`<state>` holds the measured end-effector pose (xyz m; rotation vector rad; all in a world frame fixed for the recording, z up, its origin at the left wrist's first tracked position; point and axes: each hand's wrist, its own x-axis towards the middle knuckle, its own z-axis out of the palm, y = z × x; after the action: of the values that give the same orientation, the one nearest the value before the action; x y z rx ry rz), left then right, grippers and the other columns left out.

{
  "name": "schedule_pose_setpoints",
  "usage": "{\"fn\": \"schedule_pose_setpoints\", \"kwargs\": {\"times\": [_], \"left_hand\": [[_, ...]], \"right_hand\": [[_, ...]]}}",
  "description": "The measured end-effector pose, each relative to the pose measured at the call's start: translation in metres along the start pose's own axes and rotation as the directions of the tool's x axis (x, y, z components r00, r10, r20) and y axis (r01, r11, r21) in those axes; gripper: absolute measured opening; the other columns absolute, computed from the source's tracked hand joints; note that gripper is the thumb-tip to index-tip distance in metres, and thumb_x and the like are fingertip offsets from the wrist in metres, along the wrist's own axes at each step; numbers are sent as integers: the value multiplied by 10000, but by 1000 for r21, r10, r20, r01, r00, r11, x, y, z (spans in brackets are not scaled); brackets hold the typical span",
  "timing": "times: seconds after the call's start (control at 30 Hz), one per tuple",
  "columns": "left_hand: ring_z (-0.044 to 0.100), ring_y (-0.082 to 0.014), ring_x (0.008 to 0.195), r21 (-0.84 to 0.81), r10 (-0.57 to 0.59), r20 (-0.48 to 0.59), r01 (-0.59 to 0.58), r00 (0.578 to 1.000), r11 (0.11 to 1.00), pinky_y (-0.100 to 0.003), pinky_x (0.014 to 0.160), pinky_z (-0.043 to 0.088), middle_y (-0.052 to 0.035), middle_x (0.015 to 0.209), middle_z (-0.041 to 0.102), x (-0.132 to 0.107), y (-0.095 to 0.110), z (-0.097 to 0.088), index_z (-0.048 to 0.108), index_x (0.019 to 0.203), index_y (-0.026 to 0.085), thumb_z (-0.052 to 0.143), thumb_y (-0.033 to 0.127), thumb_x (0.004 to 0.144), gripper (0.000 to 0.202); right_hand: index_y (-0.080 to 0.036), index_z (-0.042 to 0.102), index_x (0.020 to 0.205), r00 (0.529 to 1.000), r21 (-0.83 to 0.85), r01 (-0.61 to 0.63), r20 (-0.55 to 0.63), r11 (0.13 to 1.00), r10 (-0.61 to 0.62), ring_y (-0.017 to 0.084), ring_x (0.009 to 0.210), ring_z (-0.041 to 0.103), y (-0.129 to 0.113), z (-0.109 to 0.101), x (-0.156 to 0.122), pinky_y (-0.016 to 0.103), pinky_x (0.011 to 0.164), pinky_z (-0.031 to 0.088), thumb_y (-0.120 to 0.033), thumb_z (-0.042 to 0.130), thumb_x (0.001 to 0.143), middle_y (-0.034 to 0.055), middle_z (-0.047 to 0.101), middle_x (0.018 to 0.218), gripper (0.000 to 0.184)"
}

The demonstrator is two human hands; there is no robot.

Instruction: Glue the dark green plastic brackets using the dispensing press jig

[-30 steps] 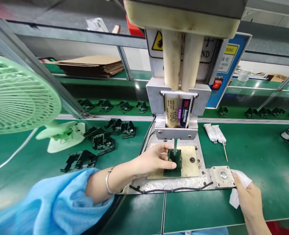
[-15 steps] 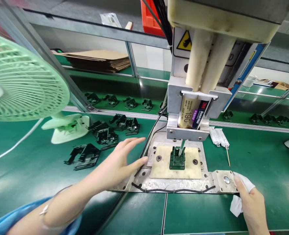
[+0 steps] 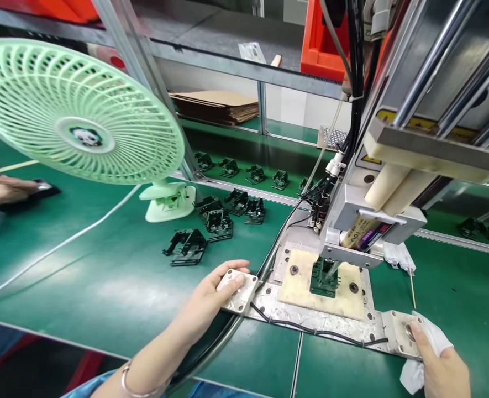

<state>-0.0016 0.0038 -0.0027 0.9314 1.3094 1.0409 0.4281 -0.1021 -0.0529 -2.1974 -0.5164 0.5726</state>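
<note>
While left hand partly hides metal block, nozzle tip indistinct

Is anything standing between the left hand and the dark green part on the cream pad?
Yes, low down: cables pass between the metal box under the left hand and the dark green part. Otherwise mostly the low metal base and cream pad lie between. From above, a slanted nozzle reaches down to the part.
</note>
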Motion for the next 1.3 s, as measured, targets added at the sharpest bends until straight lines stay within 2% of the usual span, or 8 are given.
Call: {"fn": "schedule_pose_setpoints", "kwargs": {"times": [0.17, 0.33, 0.43, 0.53, 0.67, 0.83, 1.13, 1.3], "left_hand": [[613, -177, 732, -7, -1, -19, 1, 1000, 1000, -241, 638, 482, -59, 1001, 657, -4, 3, 4, 634, 1075, 185, 839, 536, 657, 582], [600, -159, 716, -5, -8, -4, 8, 1000, 1000, -222, 618, 465, -51, 981, 656, -2, 3, 2, 627, 1074, 181, 846, 534, 658, 588], [589, -146, 686, -10, -28, -5, 27, 1000, 1000, -213, 593, 457, -40, 963, 659, -2, 2, 2, 635, 1061, 188, 860, 528, 639, 587], [579, -136, 660, -27, -25, -43, 23, 999, 999, -204, 574, 448, -35, 938, 661, -4, 3, 5, 655, 1024, 187, 871, 528, 616, 573], [573, -132, 649, -23, 15, -104, -18, 994, 1000, -198, 569, 440, -33, 915, 665, -8, 6, 12, 674, 1004, 187, 855, 541, 619, 553], [580, -156, 652, 26, 35, -132, -32, 991, 999, -218, 567, 440, -38, 891, 673, -10, 7, 15, 667, 1006, 189, 836, 568, 608, 575], [577, -172, 632, 65, 52, -137, -44, 989, 997, -227, 537, 446, -57, 859, 670, -9, 7, 16, 649, 1019, 182, 817, 590, 609, 602], [567, -159, 635, 36, 39, -127, -35, 991, 999, -210, 542, 444, -43, 845, 672, -9, 6, 15, 656, 1016, 183, 838, 567, 604, 592]], "right_hand": [[-204, 611, 575, 1000, -2, -21, 14, 1000, 21, 277, 576, 624, -5, -1, 0, 352, 463, 480, -737, 788, 564, 104, 678, 631, 561], [-192, 625, 584, 999, 12, -35, 2, 999, 34, 257, 567, 618, -5, -1, 1, 329, 446, 482, -740, 804, 540, 94, 679, 630, 578], [-184, 619, 572, 995, 44, -102, 20, 994, 101, 252, 577, 616, -7, 1, -2, 319, 427, 469, -735, 823, 518, 105, 694, 671, 590], [-183, 617, 572, 988, 84, -153, 34, 985, 151, 253, 595, 618, -11, 2, -7, 313, 420, 456, -726, 843, 491, 107, 696, 681, 594], [-186, 589, 545, 987, 82, -158, 8, 984, 158, 236, 566, 599, -14, 1, -10, 303, 400, 426, -742, 840, 469, 104, 684, 654, 615], [-204, 542, 502, 992, 47, -122, 0, 991, 123, 256, 568, 608, -11, 2, -7, 317, 398, 418, -752, 831, 453, 115, 684, 645, 622], [-160, 668, 648, 999, 79, -12, -47, 997, 15, 281, 672, 646, -19, 4, -15, 328, 499, 470, -697, 803, 501, 115, 715, 726, 572], [-162, 676, 673, 997, 104, 59, -46, 993, -55, 268, 637, 643, -16, 5, -14, 323, 483, 469, -681, 792, 556, 106, 712, 705, 544]]}}
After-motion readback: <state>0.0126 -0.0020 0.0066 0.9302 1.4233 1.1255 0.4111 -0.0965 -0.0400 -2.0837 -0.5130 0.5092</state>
